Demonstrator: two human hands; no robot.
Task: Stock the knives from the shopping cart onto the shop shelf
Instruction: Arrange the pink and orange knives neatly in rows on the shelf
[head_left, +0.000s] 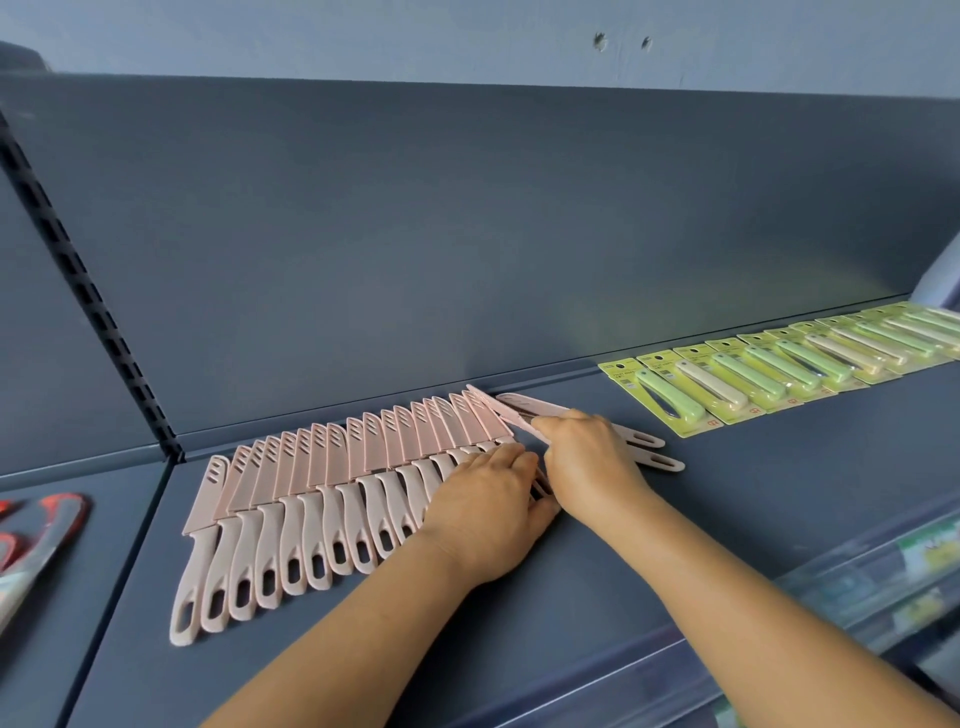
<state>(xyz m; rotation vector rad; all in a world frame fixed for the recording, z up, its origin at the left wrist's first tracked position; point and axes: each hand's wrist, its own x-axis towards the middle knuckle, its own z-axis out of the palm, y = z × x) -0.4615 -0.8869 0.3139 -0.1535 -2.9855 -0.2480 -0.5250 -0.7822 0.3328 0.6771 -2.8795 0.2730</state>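
Around nineteen pink plastic sheathed knives (311, 499) are lying overlapped in a row at lower left of the dark grey metal shelf (727, 509). The left hand (488, 519) is resting flat-fingered on the row's right end, while the right hand (587, 457) is gripping one pink knife (511, 415) above two loose ones (649, 452). About fourteen green-carded folding knives (779, 369) are lying at right.

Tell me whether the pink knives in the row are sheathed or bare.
Sheathed. Every blade visible in the row of pink knives wears a slotted pink cover; no bare steel shows. The left hand hides the row's right end.

left hand (491, 512): centre of frame, palm down, fingers curled
right hand (589, 457): just right of it, fingers curled, gripping
forearms: bare, entering from lower right
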